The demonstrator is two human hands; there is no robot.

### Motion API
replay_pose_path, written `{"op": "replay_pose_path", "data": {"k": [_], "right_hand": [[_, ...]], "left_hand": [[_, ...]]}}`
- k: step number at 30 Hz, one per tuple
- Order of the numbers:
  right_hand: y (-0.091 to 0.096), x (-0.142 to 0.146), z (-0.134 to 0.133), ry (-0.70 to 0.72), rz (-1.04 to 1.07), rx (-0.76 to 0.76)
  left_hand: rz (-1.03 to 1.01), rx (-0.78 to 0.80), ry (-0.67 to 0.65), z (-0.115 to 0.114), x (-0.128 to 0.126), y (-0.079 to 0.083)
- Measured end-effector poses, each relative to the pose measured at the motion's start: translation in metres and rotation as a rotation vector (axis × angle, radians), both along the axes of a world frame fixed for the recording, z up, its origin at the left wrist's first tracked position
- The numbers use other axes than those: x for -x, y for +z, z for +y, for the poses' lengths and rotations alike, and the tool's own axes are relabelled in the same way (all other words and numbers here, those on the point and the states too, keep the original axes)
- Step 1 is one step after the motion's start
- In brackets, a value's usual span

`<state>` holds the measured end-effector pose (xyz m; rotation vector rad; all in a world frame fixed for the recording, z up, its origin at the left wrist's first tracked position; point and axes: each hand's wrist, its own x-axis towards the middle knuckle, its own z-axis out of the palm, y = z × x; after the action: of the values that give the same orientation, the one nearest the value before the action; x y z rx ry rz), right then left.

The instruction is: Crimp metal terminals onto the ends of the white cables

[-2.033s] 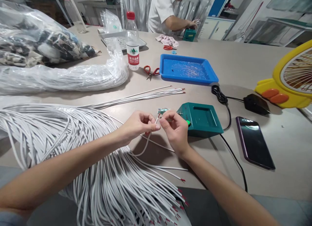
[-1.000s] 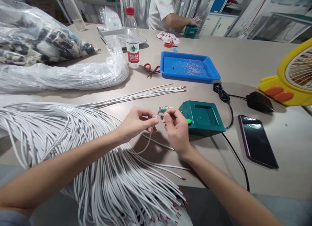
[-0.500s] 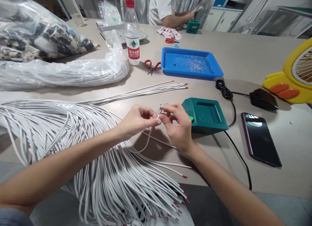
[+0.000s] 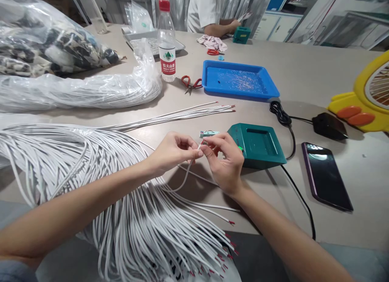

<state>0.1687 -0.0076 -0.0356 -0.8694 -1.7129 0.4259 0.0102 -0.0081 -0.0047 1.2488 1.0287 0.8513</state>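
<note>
Between finger and thumb, my left hand point(image 4: 178, 152) pinches a white cable point(image 4: 189, 170) just below its red-tipped end. My right hand point(image 4: 225, 158) meets it there, its thumb and forefinger closed on the red wire end point(image 4: 202, 143). Right behind my right hand sits a green box-shaped machine point(image 4: 258, 148) with a lit green switch and a small pale head at its left. A large bundle of white cables point(image 4: 130, 217) with red ends spreads under my left forearm. Several cables point(image 4: 182, 114) lie apart behind my hands, ends pointing right.
A blue tray point(image 4: 240, 79) with copper-coloured scraps stands beyond the machine, red-handled scissors point(image 4: 190, 84) at its left. Near them are a water bottle point(image 4: 167, 47) and bagged cables point(image 4: 75, 91). To the right lie a phone point(image 4: 326, 174), a black adapter point(image 4: 330, 124) and a yellow fan point(image 4: 364, 95). A co-worker point(image 4: 209, 14) sits opposite.
My right hand has shifted slightly right and down, uncovering more of the machine's small pale head. Both hands still pinch the same cable end.
</note>
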Motion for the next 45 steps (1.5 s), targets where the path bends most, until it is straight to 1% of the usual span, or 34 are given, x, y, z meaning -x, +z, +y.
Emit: {"op": "replay_pose_path", "data": {"k": [3, 8, 11, 18, 24, 33, 38, 42, 45], "right_hand": [[-0.0013, 0.0000, -0.0008, -0.024, -0.012, -0.006], [-0.0023, 0.0000, -0.0015, -0.050, -0.024, -0.068], [-0.0016, 0.0001, -0.0021, -0.057, -0.025, -0.067], [-0.0001, -0.0004, -0.0057, -0.009, -0.031, -0.056], [-0.0030, 0.0003, -0.0032, -0.065, -0.039, -0.085], [-0.0043, -0.0011, 0.0008, -0.095, -0.103, -0.115], [-0.0020, 0.0004, -0.0005, -0.030, -0.083, -0.054], [0.0011, 0.0017, -0.0003, 0.014, -0.060, 0.070], [0.0027, 0.0017, 0.0004, 0.037, -0.068, 0.145]], "left_hand": [[0.004, 0.001, 0.002, -0.0003, 0.0001, 0.0003], [-0.022, 0.015, 0.009, -0.0004, -0.0006, 0.0004], [-0.027, 0.015, 0.015, -0.0003, -0.0012, 0.0009], [-0.025, 0.002, 0.019, 0.0000, -0.0010, 0.0006], [0.005, 0.018, 0.025, 0.0002, -0.0014, 0.0024], [0.019, 0.031, 0.012, 0.0005, -0.0014, 0.0034], [-0.018, 0.025, -0.007, -0.0001, -0.0006, 0.0012], [-0.071, -0.012, -0.050, 0.0004, 0.0015, -0.0036], [-0.081, -0.023, -0.051, 0.0013, 0.0021, -0.0056]]}}
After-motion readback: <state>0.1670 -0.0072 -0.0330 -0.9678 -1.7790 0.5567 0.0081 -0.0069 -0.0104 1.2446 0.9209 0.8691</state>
